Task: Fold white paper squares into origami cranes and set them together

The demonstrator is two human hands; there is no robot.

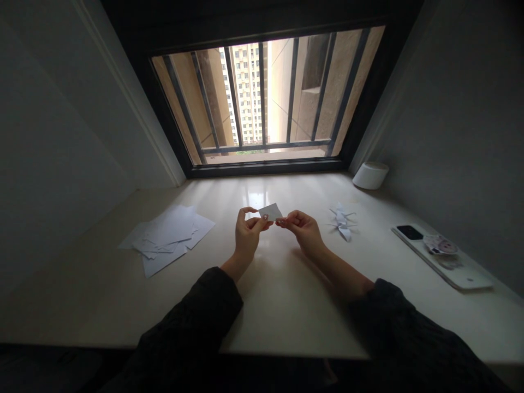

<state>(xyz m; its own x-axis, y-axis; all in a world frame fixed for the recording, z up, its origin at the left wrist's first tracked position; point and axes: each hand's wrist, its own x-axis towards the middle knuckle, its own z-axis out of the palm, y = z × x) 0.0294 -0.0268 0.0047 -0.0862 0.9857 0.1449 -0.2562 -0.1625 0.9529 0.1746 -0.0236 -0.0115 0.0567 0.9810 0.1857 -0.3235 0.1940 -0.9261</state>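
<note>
A small folded piece of white paper (271, 211) is held up between my hands, above the middle of the pale sill. My left hand (248, 232) pinches its left and lower edge between thumb and fingers, the index finger curled at the upper left corner. At the lower right corner, the thumb and fingertips of my right hand (303, 230) close on the paper. To the right of my right hand lie folded white paper cranes (342, 222) in a row. Well left of my left hand is a loose stack of white paper sheets (170, 236).
A phone in a pale case (446, 256) lies at the right, with a round figure-shaped grip on its back. A white round container (370, 176) stands in the far right corner. Behind the sill (282, 305) is a barred window (266, 98) in a dark frame.
</note>
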